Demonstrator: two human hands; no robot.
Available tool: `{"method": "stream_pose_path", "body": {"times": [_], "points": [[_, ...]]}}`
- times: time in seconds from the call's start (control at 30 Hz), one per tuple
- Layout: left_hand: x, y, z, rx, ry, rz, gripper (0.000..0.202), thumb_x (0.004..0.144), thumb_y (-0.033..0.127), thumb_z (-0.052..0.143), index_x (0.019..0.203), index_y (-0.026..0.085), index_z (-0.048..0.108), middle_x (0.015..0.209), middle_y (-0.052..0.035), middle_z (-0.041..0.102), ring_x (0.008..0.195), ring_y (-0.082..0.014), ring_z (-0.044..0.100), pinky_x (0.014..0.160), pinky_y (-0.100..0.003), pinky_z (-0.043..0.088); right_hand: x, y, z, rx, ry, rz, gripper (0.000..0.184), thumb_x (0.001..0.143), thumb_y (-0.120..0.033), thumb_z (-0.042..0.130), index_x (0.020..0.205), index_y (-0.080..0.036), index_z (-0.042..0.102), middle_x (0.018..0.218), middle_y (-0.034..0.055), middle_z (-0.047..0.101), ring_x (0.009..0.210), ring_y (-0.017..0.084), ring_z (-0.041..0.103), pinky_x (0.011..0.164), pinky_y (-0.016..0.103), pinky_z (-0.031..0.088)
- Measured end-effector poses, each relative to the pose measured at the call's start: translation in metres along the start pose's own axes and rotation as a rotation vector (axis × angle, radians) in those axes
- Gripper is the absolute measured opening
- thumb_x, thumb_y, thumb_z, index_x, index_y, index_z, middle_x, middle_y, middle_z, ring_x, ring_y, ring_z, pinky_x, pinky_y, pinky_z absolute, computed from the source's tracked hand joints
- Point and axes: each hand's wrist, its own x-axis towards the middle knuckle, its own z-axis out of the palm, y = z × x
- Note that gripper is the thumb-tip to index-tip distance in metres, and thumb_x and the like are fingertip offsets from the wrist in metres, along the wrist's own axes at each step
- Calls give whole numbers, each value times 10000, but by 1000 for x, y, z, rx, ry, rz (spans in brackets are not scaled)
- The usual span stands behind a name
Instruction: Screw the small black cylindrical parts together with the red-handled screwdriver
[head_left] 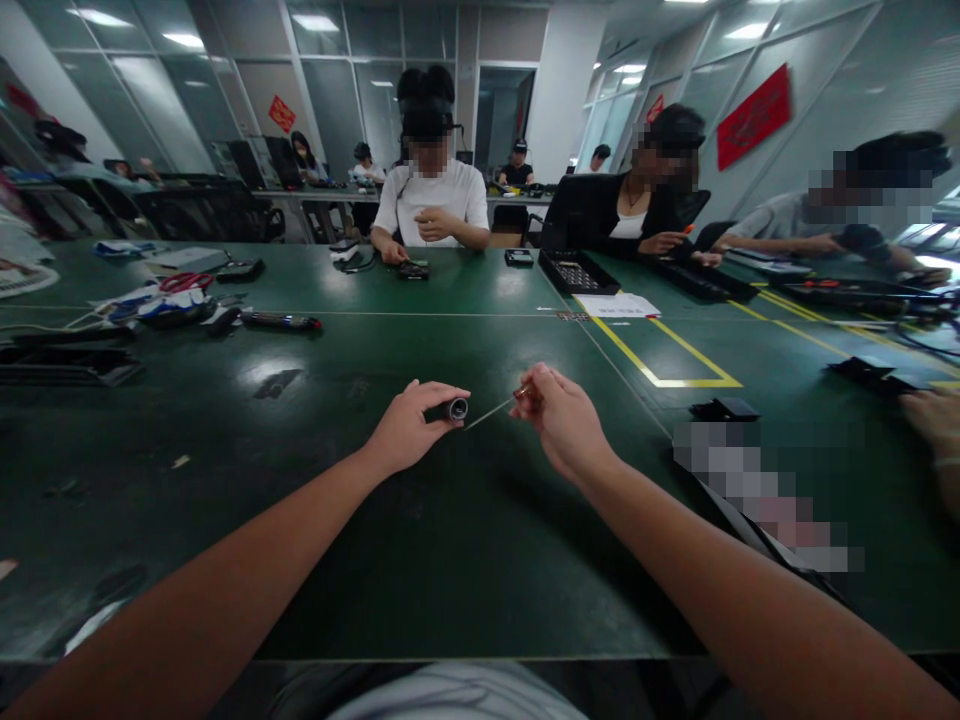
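My left hand [415,425] is closed around a short dark cylinder [456,408], between thumb and fingers. The cylinder's round end faces me and shows a pale rim with a dark inside. My right hand [559,415] pinches a slim tool with a thin straight metal shaft [491,412] and a reddish-brown end at the fingertips. The shaft slants down to the left, and its tip lies just below and right of the cylinder. I cannot tell whether the tip touches it. Both hands are above the green table [450,560].
Red-handled scissors [187,282], a pen-like tool [281,321] and cloth items lie at left. A black compartment tray [577,272] and paper sheet [619,305] sit beyond my right hand. A black box-like piece [724,409] lies nearer. Co-workers sit across and at right.
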Motion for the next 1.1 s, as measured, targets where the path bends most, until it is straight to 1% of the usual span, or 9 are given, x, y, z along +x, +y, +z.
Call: {"method": "stream_pose_path", "body": {"times": [0.07,0.13,0.23,0.37,0.53,0.7,0.93,1.1], "points": [[0,0,0,-11,8,-9,362,838,237,748,1192,296,703,1231,-46,700,1197,-261,609,1204,-606,214,2,2,-1,3,47,-26,329,952,-520,513,856,-212,581,702,-5,610,597,147,584,628,323,529],[-1,0,0,-23,13,-19,377,828,232,761,1196,287,700,1227,-48,701,1182,-259,611,1195,-591,247,0,0,-1,-61,74,-105,310,963,-501,517,893,-210,598,747,7,642,646,151,606,638,314,513],[-2,2,1,-35,20,-40,379,818,236,773,1189,275,705,1214,-55,705,1153,-259,618,1182,-579,278,-7,-6,0,-162,85,-204,294,992,-471,485,923,-211,604,758,13,653,675,156,612,659,318,500],[-2,2,1,-33,27,-49,382,807,235,784,1181,274,711,1201,-60,708,1143,-261,621,1170,-567,302,-12,-10,2,-239,81,-283,280,1013,-447,459,947,-214,599,777,16,659,708,162,621,691,328,498],[-1,0,2,-24,16,-45,391,804,222,785,1182,283,710,1205,-53,703,1148,-264,615,1154,-564,327,-13,-7,0,-322,13,-305,263,1021,-445,455,990,-224,594,791,13,668,735,172,635,704,333,489],[-2,2,1,-20,9,-64,398,794,220,801,1178,278,714,1183,-53,705,1131,-266,619,1147,-561,335,-14,-8,-2,-389,20,-331,263,1029,-437,440,975,-225,587,767,6,652,716,171,616,692,332,465],[-2,0,2,-45,-10,-77,444,783,265,820,1211,276,704,1180,-50,688,1114,-253,616,1043,-450,448,-13,-12,-2,-455,67,-338,261,1031,-418,431,947,-221,579,757,5,646,700,170,610,681,325,450],[-2,-1,3,-70,-5,-83,460,783,269,823,1225,271,695,1177,-43,682,1104,-231,617,1013,-397,463,-13,-15,-2,-531,82,-344,250,1023,-397,433,929,-216,578,730,9,648,660,169,602,642,315,426]]}}
